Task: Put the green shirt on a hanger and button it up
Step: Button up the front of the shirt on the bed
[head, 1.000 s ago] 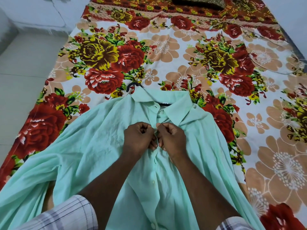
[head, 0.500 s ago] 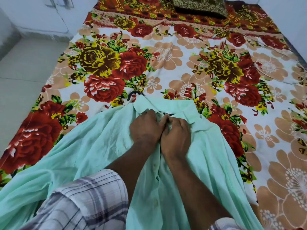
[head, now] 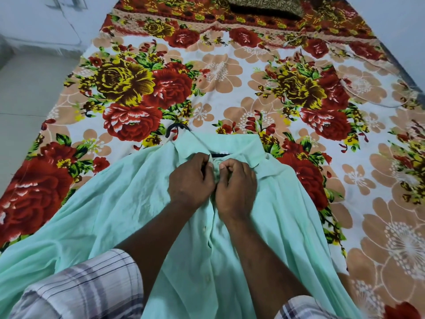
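Observation:
The mint green shirt (head: 110, 208) lies front up on the bed, its collar pointing away from me. A black hanger is inside it; its hook (head: 176, 128) pokes out at the collar's left end and a dark strip of it shows in the neck opening. My left hand (head: 190, 180) and my right hand (head: 236, 185) sit side by side just below the collar. Each pinches one edge of the shirt's front placket at the top button. The button itself is hidden by my fingers. Lower buttons (head: 203, 229) show along the placket.
The shirt rests on a bedsheet (head: 230, 93) printed with large red and yellow flowers. A dark patterned pillow (head: 264, 5) lies at the far end. Pale floor tiles (head: 27, 88) run along the bed's left side, and a wall stands on the right.
Both hands moved up the placket from the chest to just under the collar, then spread slightly apart there. The camera tilted and came closer.

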